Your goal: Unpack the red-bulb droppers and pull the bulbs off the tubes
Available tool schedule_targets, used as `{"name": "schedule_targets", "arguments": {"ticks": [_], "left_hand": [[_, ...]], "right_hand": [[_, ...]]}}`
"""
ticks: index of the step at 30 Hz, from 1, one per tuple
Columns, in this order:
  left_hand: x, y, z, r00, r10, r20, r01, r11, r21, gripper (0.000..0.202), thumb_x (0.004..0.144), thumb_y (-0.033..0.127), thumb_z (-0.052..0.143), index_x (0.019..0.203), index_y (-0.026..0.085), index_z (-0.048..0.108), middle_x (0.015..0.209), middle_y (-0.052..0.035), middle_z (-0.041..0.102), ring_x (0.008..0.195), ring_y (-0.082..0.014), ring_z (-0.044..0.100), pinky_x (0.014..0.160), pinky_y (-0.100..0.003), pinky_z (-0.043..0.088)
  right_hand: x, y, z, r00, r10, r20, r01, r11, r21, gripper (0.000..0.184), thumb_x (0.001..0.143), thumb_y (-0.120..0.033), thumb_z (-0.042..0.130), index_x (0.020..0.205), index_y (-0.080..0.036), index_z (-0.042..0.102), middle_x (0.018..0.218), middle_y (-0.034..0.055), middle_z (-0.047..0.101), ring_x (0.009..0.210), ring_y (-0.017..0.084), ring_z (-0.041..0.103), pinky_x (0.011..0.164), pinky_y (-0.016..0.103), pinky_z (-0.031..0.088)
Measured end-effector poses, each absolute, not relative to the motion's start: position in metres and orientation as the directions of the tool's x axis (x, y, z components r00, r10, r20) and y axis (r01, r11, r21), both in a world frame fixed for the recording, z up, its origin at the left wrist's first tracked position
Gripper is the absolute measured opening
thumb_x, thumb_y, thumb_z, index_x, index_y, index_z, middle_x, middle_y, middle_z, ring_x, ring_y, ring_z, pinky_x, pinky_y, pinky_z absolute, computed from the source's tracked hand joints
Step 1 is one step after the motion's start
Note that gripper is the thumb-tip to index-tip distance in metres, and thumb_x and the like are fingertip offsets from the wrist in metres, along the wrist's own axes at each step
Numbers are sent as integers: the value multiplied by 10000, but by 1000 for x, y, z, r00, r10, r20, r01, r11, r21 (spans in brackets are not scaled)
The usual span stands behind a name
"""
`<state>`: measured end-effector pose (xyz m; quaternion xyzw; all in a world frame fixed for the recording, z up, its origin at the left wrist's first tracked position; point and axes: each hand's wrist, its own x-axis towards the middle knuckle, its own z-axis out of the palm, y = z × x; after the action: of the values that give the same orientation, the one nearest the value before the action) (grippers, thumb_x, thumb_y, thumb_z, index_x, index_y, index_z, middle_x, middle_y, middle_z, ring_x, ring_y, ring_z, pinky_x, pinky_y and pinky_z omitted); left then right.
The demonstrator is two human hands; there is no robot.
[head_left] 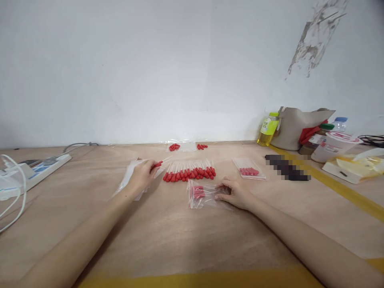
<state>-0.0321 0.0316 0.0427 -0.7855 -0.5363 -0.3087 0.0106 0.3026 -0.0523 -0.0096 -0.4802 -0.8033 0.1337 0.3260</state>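
Note:
My left hand (143, 175) pinches a dropper (158, 164) by its red rubber bulb, its thin clear tube pointing to the upper right. Under that hand lie flat clear plastic bags (128, 176). Right of it, a row of red-bulbed droppers (189, 173) lies side by side, tubes toward the wall. My right hand (235, 193) grips the right end of a clear zip bag (207, 197) between thumb and fingers. Several red bulbs show inside near the bag's red-striped left edge. Farther right lies a filled zip bag (249, 170) with red bulbs in it.
Loose red bulbs (174, 147) lie on plastic by the wall. A white power strip (39, 176) with cables is at left. At right are a yellow-green bottle (268, 129), a grey bag (295, 126), a tub (333, 148), a tissue pack (357, 165) and a pixelated dark object (288, 168).

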Motion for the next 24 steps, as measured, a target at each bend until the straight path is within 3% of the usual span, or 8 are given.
{"name": "schedule_targets", "arguments": {"ticks": [3,7,10,16,24], "left_hand": [[-26,29,28,291,823,488,896,-413,163,213,820,306,398,819,187,575,818,-64,626,761,-200,568,677,-289,403],[-26,27,22,365,816,448,869,-472,150,254,833,312,377,897,193,591,879,-67,620,818,-206,559,718,-290,395],[-24,25,25,387,832,398,845,-493,209,276,808,369,434,913,188,613,886,-69,634,825,-218,572,732,-300,404],[-23,25,29,304,920,246,737,-391,551,348,769,473,471,882,189,635,884,-44,669,754,-194,610,688,-273,437],[-29,31,23,230,939,256,835,-326,444,330,813,426,384,886,189,602,775,-21,653,706,-184,585,651,-273,405]], "right_hand": [[303,-52,-10,-328,860,391,687,501,-527,302,684,-414,658,864,-173,625,779,35,588,692,138,537,621,256,421],[303,-52,-11,-334,859,388,682,504,-529,296,682,-406,662,861,-174,623,786,33,590,698,137,539,627,253,417],[303,-52,-10,-333,860,386,683,502,-531,299,683,-412,661,866,-177,625,783,30,592,699,137,536,627,251,410],[301,-53,-8,-331,864,379,692,496,-525,284,691,-420,653,840,-179,632,761,26,581,686,137,526,619,250,400],[301,-54,-4,-360,847,392,700,523,-487,258,711,-410,638,829,-180,641,753,31,562,686,134,515,626,250,400]]}}
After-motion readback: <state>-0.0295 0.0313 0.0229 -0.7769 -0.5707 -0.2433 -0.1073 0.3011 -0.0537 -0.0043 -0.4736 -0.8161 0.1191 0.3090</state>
